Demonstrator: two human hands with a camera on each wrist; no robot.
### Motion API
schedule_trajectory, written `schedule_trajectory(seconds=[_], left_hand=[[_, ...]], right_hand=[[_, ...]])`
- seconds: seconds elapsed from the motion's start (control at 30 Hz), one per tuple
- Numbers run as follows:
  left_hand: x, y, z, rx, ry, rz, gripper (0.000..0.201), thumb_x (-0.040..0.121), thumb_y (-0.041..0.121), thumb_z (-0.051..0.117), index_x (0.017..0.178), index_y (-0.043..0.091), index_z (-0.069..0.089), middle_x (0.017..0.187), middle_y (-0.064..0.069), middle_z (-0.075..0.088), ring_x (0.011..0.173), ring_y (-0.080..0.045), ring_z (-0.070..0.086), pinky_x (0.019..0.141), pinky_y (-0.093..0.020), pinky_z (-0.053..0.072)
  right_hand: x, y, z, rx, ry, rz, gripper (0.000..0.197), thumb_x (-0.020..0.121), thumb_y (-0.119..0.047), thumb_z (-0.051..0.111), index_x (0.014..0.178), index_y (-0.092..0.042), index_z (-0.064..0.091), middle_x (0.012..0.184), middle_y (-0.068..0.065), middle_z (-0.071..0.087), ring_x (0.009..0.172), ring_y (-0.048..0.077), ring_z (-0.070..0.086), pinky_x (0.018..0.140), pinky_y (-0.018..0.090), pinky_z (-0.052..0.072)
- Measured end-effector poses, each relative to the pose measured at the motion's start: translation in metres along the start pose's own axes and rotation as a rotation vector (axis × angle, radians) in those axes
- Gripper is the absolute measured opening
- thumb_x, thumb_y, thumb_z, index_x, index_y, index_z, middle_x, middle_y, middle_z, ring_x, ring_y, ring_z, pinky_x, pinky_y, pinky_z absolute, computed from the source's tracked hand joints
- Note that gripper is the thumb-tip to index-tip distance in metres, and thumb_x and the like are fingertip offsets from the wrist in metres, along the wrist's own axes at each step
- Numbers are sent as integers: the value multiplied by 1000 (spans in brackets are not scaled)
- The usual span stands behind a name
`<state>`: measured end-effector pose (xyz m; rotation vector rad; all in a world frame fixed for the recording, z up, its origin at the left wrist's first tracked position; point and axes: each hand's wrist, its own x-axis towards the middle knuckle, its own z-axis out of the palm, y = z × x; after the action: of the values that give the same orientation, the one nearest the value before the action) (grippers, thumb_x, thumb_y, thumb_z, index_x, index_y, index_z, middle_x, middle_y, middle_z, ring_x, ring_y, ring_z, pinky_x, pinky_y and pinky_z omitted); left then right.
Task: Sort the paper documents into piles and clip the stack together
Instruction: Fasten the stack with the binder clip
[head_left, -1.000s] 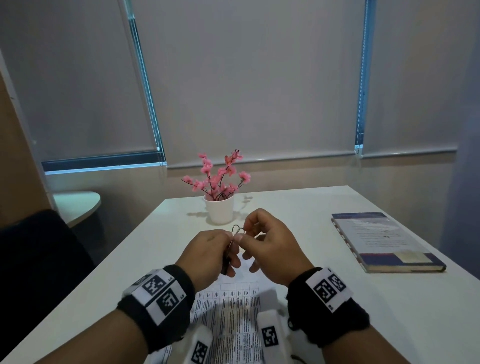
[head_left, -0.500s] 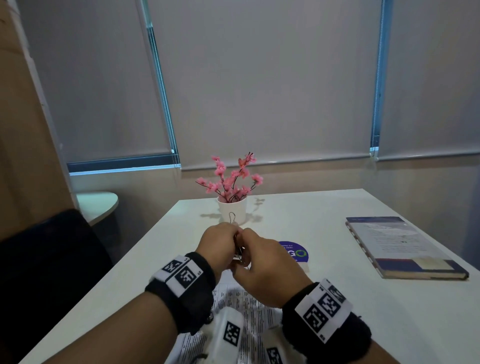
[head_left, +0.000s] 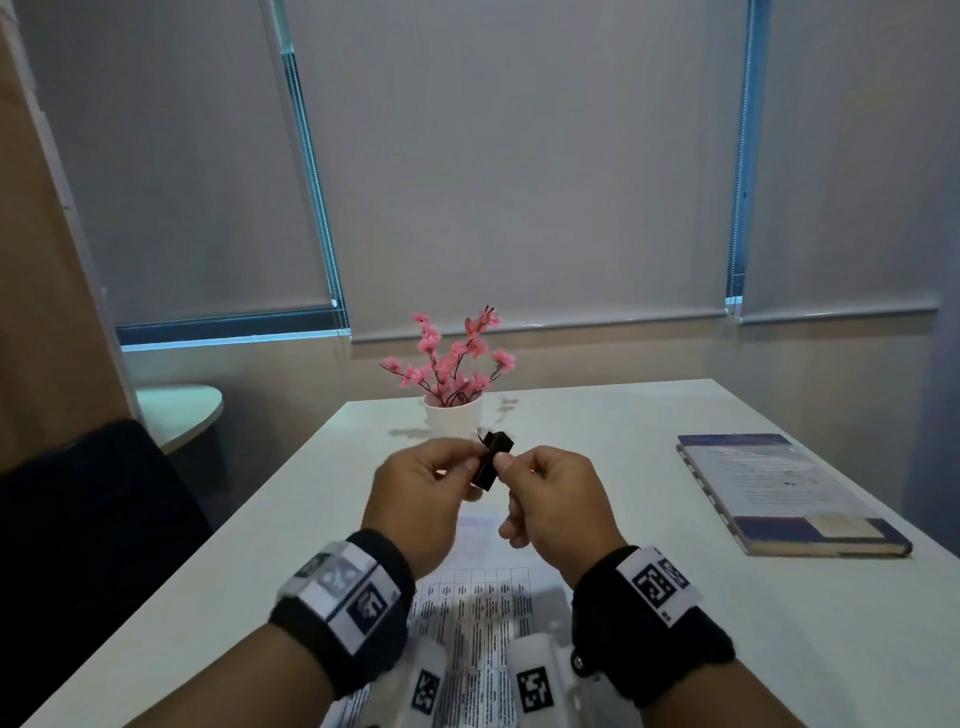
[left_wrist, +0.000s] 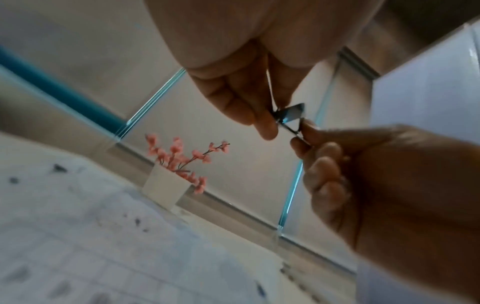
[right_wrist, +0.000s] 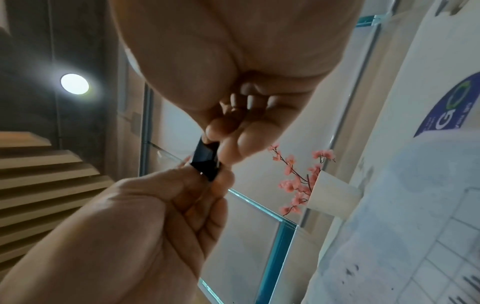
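Black binder clip (head_left: 492, 460) held in the air at frame centre of the head view, above the table and in front of the flower pot, pinched from both sides. Left hand (head_left: 423, 491): thumb and forefinger closed on the clip's left side and wire handle; in the left wrist view the fingertips (left_wrist: 265, 129) meet at the clip. Right hand (head_left: 553, 501): thumb and forefinger closed on the opposite side, other fingers curled under. Printed paper documents (head_left: 480, 618) lie flat on the white table (head_left: 779, 623) in the lower centre, below the hands, as what looks like a single stack; sheet count cannot be told. Clip touches no paper. Judgement: sorting appears finished or nearly so; clipping not yet done, with the clip apparently being readied. Left to do: open its mouth and seat it on an edge of the stack. Outward: potted pink flowers (head_left: 452, 374) behind, closed book (head_left: 784, 493) at right, well apart.
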<state>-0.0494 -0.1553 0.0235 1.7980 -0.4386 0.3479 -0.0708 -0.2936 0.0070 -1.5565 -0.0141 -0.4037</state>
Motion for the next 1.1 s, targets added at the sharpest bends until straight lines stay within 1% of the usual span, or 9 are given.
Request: schedule_trajectory(seconds=[0.13,0.27,0.43,0.57,0.7,0.77,0.83,0.93,1.1], left_hand=[[-7,-7,3,-1,4,20,32,100,9,56,92,35,72,83,7,77,69,-11,71,67,-23,55],[3,-17,3,-178,-57,-313,18,102,26,57,103,14,69,85,-3,72,67,-17,66,65,-30,50],[7,-36,3,-282,-130,-474,22,98,23,63,86,4,64,78,-9,67,55,-15,60,56,-25,50],[6,-55,9,-217,-143,-561,25,97,25,66,83,5,61,79,-16,74,64,-25,71,60,-31,55],[16,-64,7,113,-296,-597,15,95,17,67,84,7,62,62,-8,69,67,-28,69,59,-31,54],[32,-63,2,482,-329,-429,9,91,19,67,99,16,65,89,-5,72,80,-22,67,70,-31,56],[44,-58,1,775,-359,-258,26,92,24,67,118,23,63,120,-2,67,103,-18,63,92,-30,51],[52,-60,11,965,-489,-188,41,98,24,56,139,24,56,145,1,55,132,-18,52,112,-34,41],[59,-77,24,1182,-779,-246,23,99,15,54,118,8,65,128,-11,66,119,-29,61,101,-38,48]], right_hand=[[2,3,-1,10,-37,33,27,95,-20,61,72,-6,56,51,4,52,44,20,56,45,30,47],[2,10,1,31,-100,114,25,94,-19,63,73,-7,56,54,5,51,46,18,53,46,29,45],[4,19,-1,391,-155,424,30,88,-37,67,90,-7,61,73,6,56,59,17,56,53,27,46],[4,38,0,389,-177,528,46,68,-44,78,89,-7,62,80,9,59,64,20,62,59,29,50],[3,55,2,348,-137,626,35,78,-36,77,80,-9,53,70,11,53,57,24,55,52,28,48],[6,60,1,319,-123,667,35,82,-36,74,76,-9,51,64,11,55,57,26,56,53,30,50],[8,63,0,302,-121,697,35,81,-36,73,73,-9,52,61,11,59,59,28,60,55,31,52],[9,67,0,293,-126,710,34,80,-34,74,74,-8,53,69,15,61,65,31,62,62,35,55],[11,71,0,304,-106,708,37,79,-27,75,91,-2,51,85,23,57,63,35,64,57,35,56]])
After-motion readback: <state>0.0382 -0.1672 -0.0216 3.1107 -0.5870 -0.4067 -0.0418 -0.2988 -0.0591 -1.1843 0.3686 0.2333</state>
